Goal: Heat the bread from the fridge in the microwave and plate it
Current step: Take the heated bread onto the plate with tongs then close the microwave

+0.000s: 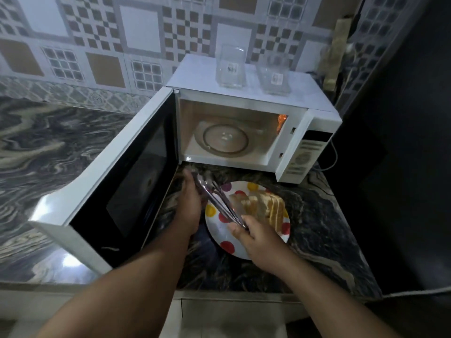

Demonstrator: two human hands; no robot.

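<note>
Just ahead of my right hand [253, 230], metal tongs [217, 203] run slantwise over the plate [219, 236]; my fingers pinch their near end. My left hand [192, 198] reaches forward beside them, its fingers at the far tips; motion blur hides whether they clasp the tongs. Both forearms stretch out from below. Right of the tongs: bread slices [264, 206], stacked leaning on the spotted plate. Under the plate: dark marbled counter [317, 215]. Beyond my left hand: white microwave [314, 118], door [122, 179] swung wide to the left, lamp lit, glass turntable [220, 141] bare. On its top: two clear containers [230, 67]. Behind: checkered tiled wall [122, 32].
</note>
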